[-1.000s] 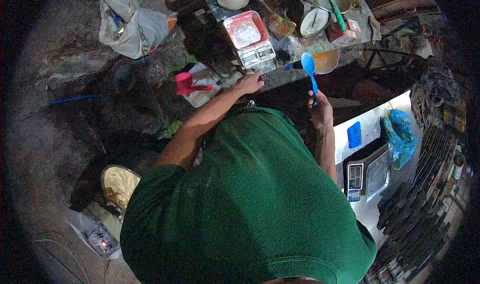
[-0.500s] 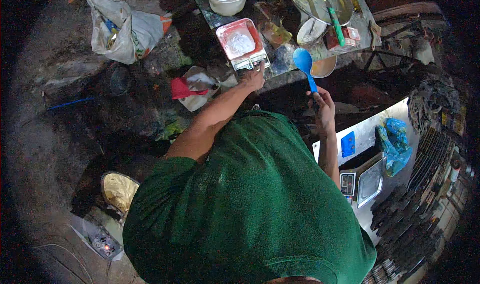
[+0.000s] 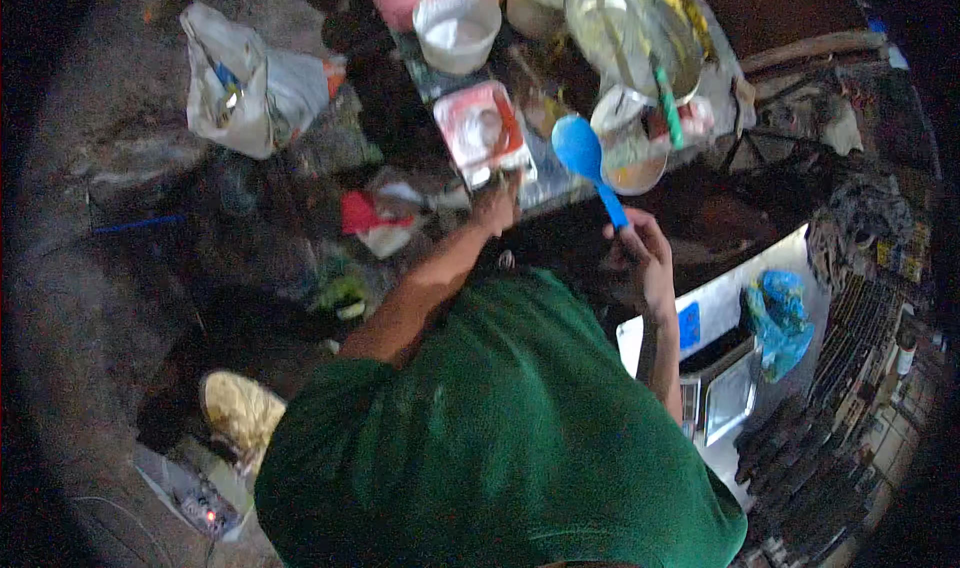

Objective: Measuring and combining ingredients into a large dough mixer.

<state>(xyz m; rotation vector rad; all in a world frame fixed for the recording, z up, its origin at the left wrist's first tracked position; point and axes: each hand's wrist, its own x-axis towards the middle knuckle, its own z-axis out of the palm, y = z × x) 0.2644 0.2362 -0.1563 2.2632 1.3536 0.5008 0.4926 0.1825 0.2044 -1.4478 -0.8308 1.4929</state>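
Observation:
My right hand [image 3: 645, 253] is closed round the handle of a blue plastic spoon [image 3: 580, 150], held up with its bowl toward the bench. My left hand [image 3: 495, 208] reaches to the front panel of a small weighing scale [image 3: 482, 176]; a finger is stretched out to the panel and no object shows in the hand. On the scale sits a red-and-white tray [image 3: 463, 118] with whitish powder [image 3: 487, 133] in it. Motion blurs the fingers and the tray. Behind the tray stands a white tub [image 3: 458, 30] with white powder.
A large metal basin [image 3: 600, 43] with a green-handled tool [image 3: 667, 108] stands at the back right. A round bowl [image 3: 637, 175] sits near the bench edge. To my right, a pale table holds another scale [image 3: 730, 393] and a blue bag [image 3: 780, 323]. A white sack [image 3: 265, 93] stands left.
The whole view has shifted, so the bench appears lower and is blurred. The blue spoon has moved left, closer to the tray. My left hand stays at the scale's front.

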